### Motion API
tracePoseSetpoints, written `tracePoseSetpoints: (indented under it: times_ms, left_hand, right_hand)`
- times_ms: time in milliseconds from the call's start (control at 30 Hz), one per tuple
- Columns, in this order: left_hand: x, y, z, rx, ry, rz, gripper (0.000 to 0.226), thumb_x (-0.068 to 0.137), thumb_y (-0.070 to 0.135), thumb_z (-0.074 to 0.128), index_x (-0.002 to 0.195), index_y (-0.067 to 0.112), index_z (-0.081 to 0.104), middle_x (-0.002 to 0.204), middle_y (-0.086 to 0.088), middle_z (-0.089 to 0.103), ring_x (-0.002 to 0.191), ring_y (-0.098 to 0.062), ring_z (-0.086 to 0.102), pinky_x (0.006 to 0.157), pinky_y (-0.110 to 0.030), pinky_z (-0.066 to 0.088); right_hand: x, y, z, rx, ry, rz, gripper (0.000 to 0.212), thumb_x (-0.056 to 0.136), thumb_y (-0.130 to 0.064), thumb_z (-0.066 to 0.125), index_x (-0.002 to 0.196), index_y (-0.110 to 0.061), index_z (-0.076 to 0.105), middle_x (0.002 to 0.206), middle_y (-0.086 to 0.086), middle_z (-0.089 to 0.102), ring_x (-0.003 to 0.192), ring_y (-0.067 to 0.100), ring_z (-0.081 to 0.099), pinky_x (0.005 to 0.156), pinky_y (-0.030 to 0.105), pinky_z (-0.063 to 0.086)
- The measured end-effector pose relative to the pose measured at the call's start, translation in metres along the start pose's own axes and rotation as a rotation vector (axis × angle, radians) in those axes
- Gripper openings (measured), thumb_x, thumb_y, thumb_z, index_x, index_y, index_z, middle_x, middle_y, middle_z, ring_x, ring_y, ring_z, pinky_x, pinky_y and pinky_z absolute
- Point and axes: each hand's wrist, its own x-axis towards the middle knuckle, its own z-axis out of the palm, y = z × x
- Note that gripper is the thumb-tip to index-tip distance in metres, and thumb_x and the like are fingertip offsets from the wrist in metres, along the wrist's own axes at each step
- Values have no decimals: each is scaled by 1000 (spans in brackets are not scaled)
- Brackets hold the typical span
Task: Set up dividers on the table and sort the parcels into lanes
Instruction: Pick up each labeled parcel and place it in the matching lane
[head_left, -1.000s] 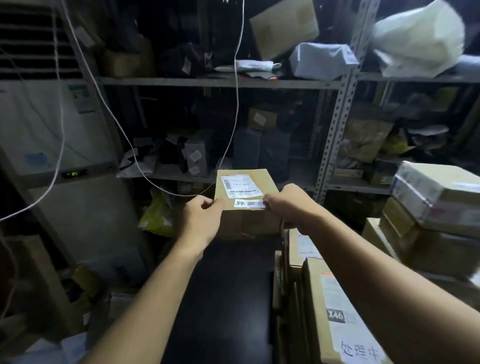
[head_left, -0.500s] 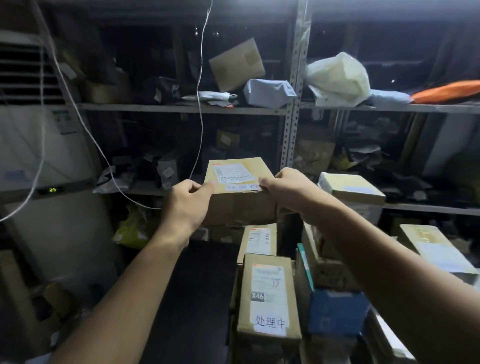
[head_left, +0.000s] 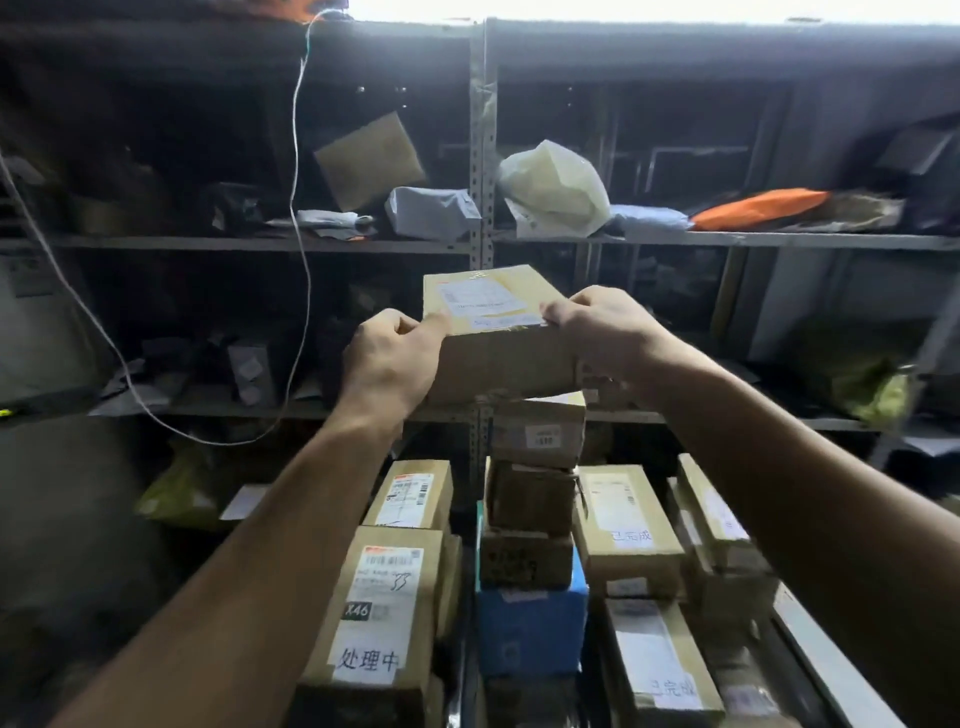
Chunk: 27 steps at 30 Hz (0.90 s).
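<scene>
I hold the box (head_left: 496, 338) with left hand (head_left: 387, 358) and right hand (head_left: 605, 332) gripping its near corners above the stack (head_left: 530, 499); careless lowering may topple it.

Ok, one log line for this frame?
left hand: holds | right hand: holds | brown labelled cardboard parcel: lifted above stacked parcels
</scene>
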Motion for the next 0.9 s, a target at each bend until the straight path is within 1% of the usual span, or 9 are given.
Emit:
tracePoseSetpoints:
  times_ms: [100, 267, 433, 500, 567, 633, 767, 833, 900]
  left_hand:
    - [-5, 13, 31, -4, -43, 51, 38, 81, 51, 59, 76, 13, 62, 82, -3, 69, 85, -27, 67, 80, -49, 58]
    - [-20, 31, 107, -42, -182, 62, 39, 78, 52, 61, 78, 13, 61, 87, -7, 71, 88, -29, 69, 76, -50, 59]
    - [-45, 29, 199, -8, -240, 46, 35, 82, 53, 60, 78, 18, 61, 82, 1, 68, 83, -24, 67, 75, -47, 59]
    - [-56, 22, 237, 19, -248, 11, 36, 80, 57, 58, 81, 22, 62, 82, 4, 68, 82, -20, 67, 69, -42, 57]
    - [-70, 9, 274, 33, -274, -23, 33, 82, 55, 58, 81, 22, 61, 80, 5, 67, 79, -17, 66, 63, -35, 53]
    - [-83, -12, 310, 13, -305, -73, 28, 85, 49, 61, 81, 21, 61, 81, 3, 67, 79, -17, 64, 65, -35, 53]
    - [-102, -55, 361, 63, -343, -207, 23, 89, 46, 62, 83, 25, 64, 83, 7, 68, 80, -11, 62, 65, -21, 51]
    - [-106, -74, 379, 65, -355, -271, 21, 91, 44, 62, 85, 25, 64, 88, 5, 69, 84, -13, 64, 77, -31, 56]
    - [-110, -87, 391, 41, -357, -316, 17, 92, 42, 62, 83, 27, 63, 90, 4, 69, 86, -12, 65, 76, -35, 57]
  right_hand:
    - [0, 18, -33, 7, 63, 12, 36, 80, -43, 49, 82, -9, 62, 85, 7, 66, 76, 24, 62, 67, 39, 51]
    - [-3, 74, -92, 36, 142, 104, 33, 82, -45, 51, 81, -14, 64, 86, 6, 70, 79, 24, 69, 78, 46, 59]
    - [-6, 150, -147, 18, 179, 162, 29, 85, -46, 54, 88, -19, 64, 91, 1, 69, 86, 22, 68, 79, 44, 58]
    - [-6, 183, -165, 10, 178, 193, 30, 85, -47, 54, 91, -19, 63, 94, 2, 69, 90, 23, 68, 81, 47, 59]
    - [-8, 221, -177, 1, 163, 237, 29, 86, -48, 54, 95, -21, 60, 96, 1, 68, 89, 19, 66, 71, 43, 57]
    - [-9, 261, -183, -11, 153, 279, 25, 86, -46, 55, 96, -23, 57, 95, -1, 66, 81, 15, 62, 57, 33, 46]
    - [-11, 333, -175, 12, 85, 371, 28, 87, -41, 58, 103, -17, 56, 100, 1, 64, 84, 15, 59, 61, 30, 43]
    - [-10, 358, -167, 2, 67, 414, 30, 88, -41, 58, 107, -18, 55, 104, -1, 64, 88, 12, 59, 64, 30, 44]
    - [-8, 377, -161, 6, 62, 434, 32, 88, -41, 58, 111, -19, 53, 106, -3, 64, 91, 11, 60, 67, 31, 46]
